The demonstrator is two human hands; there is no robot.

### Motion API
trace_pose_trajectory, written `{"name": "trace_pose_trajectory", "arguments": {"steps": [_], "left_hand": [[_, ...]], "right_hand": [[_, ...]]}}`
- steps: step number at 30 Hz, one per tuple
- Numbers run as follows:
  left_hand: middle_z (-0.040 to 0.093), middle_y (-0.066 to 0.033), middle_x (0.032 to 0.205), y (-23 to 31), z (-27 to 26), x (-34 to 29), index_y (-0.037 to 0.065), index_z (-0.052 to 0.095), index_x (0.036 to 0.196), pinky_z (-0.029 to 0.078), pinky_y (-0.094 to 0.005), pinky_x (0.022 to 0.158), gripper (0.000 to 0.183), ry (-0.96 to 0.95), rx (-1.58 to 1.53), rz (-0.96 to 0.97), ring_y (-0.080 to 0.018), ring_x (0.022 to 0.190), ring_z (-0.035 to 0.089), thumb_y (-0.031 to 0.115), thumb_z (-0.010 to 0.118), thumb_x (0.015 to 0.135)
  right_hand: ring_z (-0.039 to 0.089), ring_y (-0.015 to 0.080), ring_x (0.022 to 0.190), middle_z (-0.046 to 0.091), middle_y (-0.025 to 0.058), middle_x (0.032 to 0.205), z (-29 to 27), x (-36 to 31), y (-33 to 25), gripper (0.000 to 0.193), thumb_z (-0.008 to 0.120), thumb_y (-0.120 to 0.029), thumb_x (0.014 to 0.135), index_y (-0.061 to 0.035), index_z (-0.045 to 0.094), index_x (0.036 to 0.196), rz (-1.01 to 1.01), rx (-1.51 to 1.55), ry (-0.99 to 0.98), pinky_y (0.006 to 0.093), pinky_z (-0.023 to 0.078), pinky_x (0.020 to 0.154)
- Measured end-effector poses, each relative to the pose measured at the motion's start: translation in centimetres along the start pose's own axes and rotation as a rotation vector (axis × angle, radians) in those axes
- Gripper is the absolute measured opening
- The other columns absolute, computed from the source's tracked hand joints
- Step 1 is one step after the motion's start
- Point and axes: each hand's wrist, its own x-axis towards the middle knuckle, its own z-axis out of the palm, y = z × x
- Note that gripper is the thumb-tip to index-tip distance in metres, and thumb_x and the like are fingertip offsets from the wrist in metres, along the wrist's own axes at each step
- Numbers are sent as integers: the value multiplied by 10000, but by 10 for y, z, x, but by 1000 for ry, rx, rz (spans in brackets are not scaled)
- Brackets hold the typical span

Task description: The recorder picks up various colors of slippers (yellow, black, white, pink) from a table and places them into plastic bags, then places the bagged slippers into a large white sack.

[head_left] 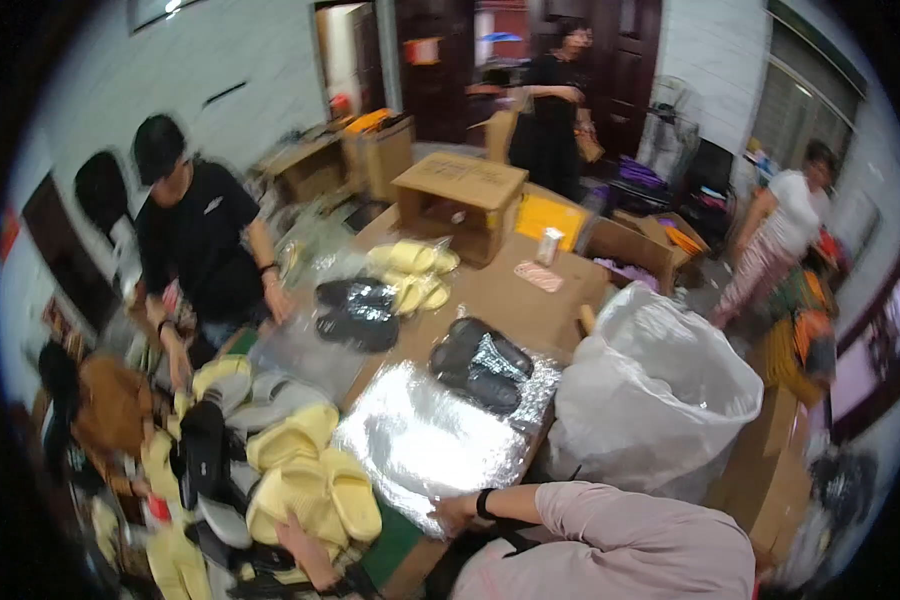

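Fingers of right hand (455, 513) placed at near edge of shiny clear plastic bag (430, 430); whether bag is gripped cannot be told. Fingers of left hand (305, 550) placed against yellow slipper (288, 500) in loose pile, left of bag; grip likewise cannot be told. Bag laid flat on table (560, 310). Dark slippers (482, 365) positioned at bag's far side. Wrapped black slippers (358, 314) and wrapped yellow slippers (410, 270) set farther back, near cardboard box (460, 180). Large white sack (650, 390) stood at right.

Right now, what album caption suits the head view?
Left hand at pale yellow slip-on slippers, right hand at shiny, flat plastic wrapping.
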Motion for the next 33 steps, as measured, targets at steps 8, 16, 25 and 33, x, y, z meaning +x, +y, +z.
{"name": "trace_pose_trajectory", "arguments": {"steps": [8, 16, 25, 33], "left_hand": [[561, -91, 1102, 135, 44, -11, -22, 491, 1168, 399, -273, 861, 270, 118, -766, 92, -152, 975, 522, 133, 438, 954], [525, -89, 1186, 201, 103, -63, 60, 404, 1269, 419, -372, 911, 329, -392, -1285, -186, -205, 1059, 516, 146, 435, 953], [539, -102, 1137, 204, 139, -58, 39, 448, 1204, 415, -370, 918, 316, -395, -1234, -289, -217, 1019, 518, 250, 418, 970], [479, -141, 1164, 158, 160, -86, -12, 385, 1228, 385, -360, 959, 398, -362, -1137, -471, -246, 1063, 463, 271, 451, 956]], "right_hand": [[229, 423, 1325, 148, 323, 1433, -51, -47, -40, 757, 608, -349, 814, -114, 222, 1422, 39, 166, 13, 406, 259, 1070], [197, 421, 1339, 131, 321, 1439, -45, -57, -39, 763, 616, -301, 806, -127, 208, 1427, 67, 202, 21, 407, 255, 1076], [390, 360, 1245, 386, 222, 1366, -32, -70, -24, 653, 588, -311, 810, -104, 339, 1377, -126, 363, 437, 399, 344, 1004], [524, 322, 1038, 509, 205, 1204, -49, -108, -13, 590, 598, -282, 781, -57, 421, 1297, 199, 558, 480, 393, 447, 821]]}}
